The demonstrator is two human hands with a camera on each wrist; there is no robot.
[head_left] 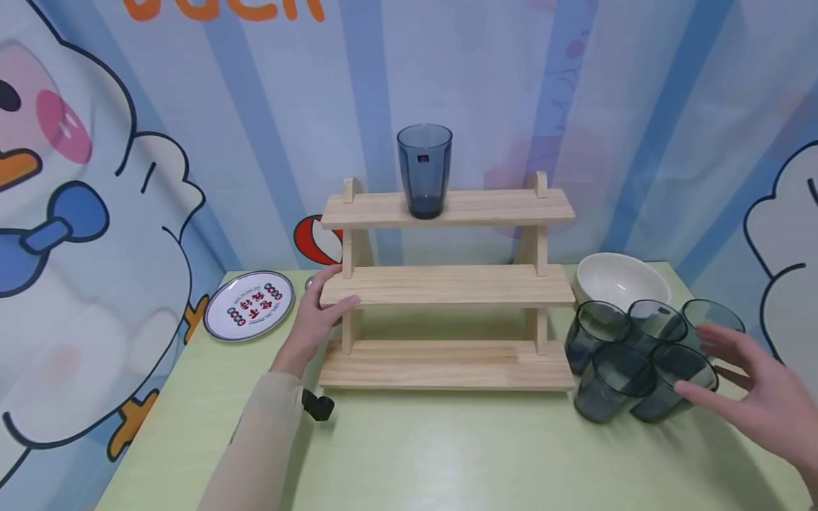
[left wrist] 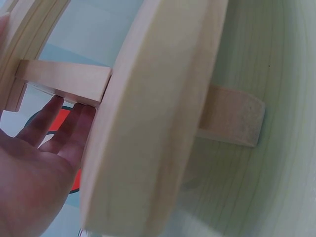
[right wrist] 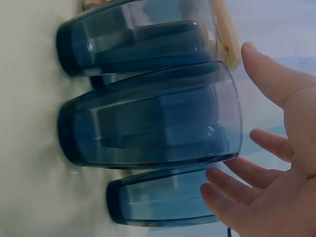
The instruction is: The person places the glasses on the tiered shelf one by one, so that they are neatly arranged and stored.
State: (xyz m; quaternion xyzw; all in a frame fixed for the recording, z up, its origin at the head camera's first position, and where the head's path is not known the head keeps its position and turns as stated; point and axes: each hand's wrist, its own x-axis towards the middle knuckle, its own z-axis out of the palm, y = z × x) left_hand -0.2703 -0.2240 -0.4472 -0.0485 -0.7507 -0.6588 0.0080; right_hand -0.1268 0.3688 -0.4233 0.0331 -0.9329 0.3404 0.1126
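A three-tier wooden display shelf stands on the table, a blue-tinted glass upright on its top tier. My left hand grips the left end of the shelf's middle tier, thumb at the front. In the left wrist view its fingers reach along the side upright. On the right, several matching glasses stand clustered, mouths up. My right hand is beside the nearest right glass, thumb and fingers spread around its rim side without holding it.
Behind the glasses sits a white bowl. A round plate with red print lies left of the shelf. A striped cartoon cloth hangs behind the green table.
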